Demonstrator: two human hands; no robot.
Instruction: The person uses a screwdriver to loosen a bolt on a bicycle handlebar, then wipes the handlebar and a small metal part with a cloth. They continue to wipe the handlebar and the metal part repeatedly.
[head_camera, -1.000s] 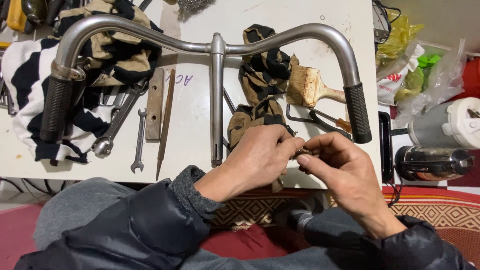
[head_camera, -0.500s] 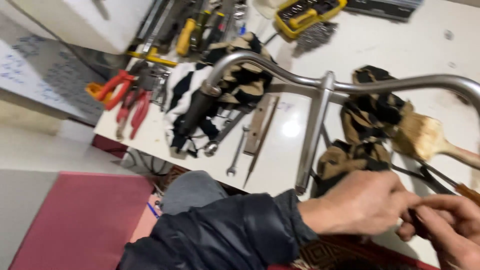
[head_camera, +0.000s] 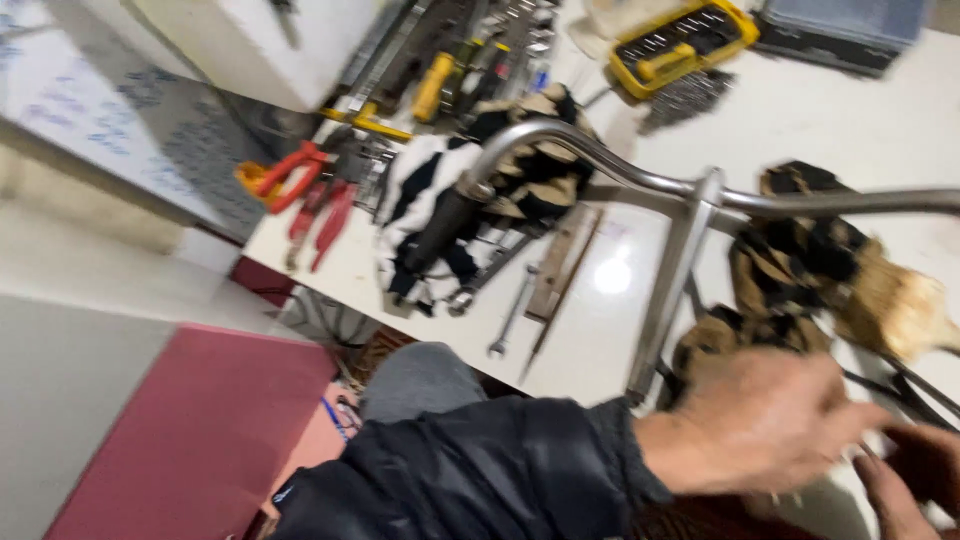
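Nearest the camera, below the lower end of the handlebar stem (head_camera: 668, 300), the left hand (head_camera: 765, 420) and the right hand (head_camera: 915, 475) meet fingertip to fingertip at the table's near edge. Both are blurred; whatever small part they pinch between them cannot be made out, nor can I tell how tightly either hand is closed. Working something that small looks best done with the hands low over the white table (head_camera: 850, 110), so a dropped piece lands on the top rather than the floor, and with the head steady, since the view is swinging away from the fingers. Just right of the stem lies a crumpled tan-and-black rag (head_camera: 790, 265), with a paintbrush (head_camera: 900, 310) beyond it. Left of the stem sit a flat file (head_camera: 562, 265) and a small spanner (head_camera: 510, 320), then the handlebar's left grip (head_camera: 435, 235) resting on a black-and-white striped cloth (head_camera: 420, 200). Farther left are red-handled pliers (head_camera: 300, 170). Beyond the stem, at the far edge, an open yellow case (head_camera: 685, 35) holds rows of small bits, and a closed grey box (head_camera: 835, 25) stands beside it, its contents hidden.
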